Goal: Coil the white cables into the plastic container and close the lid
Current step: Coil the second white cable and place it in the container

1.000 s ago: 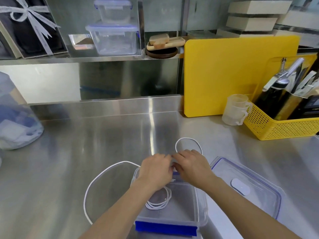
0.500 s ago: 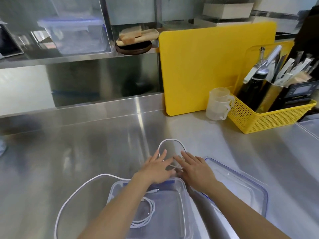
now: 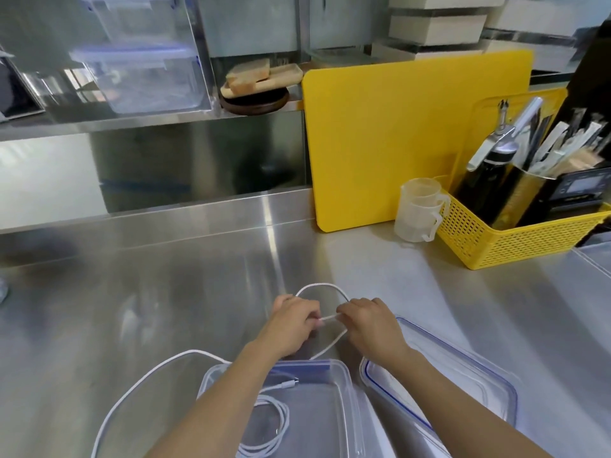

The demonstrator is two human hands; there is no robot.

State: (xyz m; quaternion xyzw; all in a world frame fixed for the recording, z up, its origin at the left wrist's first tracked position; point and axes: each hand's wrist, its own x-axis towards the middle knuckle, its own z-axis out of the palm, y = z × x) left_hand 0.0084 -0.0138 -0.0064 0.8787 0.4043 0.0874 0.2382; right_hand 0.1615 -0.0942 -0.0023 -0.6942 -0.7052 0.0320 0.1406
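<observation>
Two hands pinched on loose white cable (image 3: pixel 325 319): left hand (image 3: pixel 292 322), right hand (image 3: pixel 370 322). Coiling step underway; second coil (image 3: pixel 267 421) already in plastic container (image 3: pixel 344 408). Next: loops wound, laid inside, lid (image 3: pixel 463 368) pressed on.

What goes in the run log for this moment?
stage: coiling | left hand, right hand: pinching white cable | container: open, one coil inside | lid: off, beside

My left forearm (image 3: pixel 211 404) covers part of coiled cable (image 3: pixel 271 434) in container (image 3: pixel 344 418); container's near side cut off by bottom edge. Cable on counter (image 3: pixel 132 388) runs out of frame at bottom. My fingers hide exact pinch points on cable. Shelf boxes (image 3: pixel 142 77) blurred, contents unreadable. Scale display (image 3: pixel 582 186) too small to read.
</observation>
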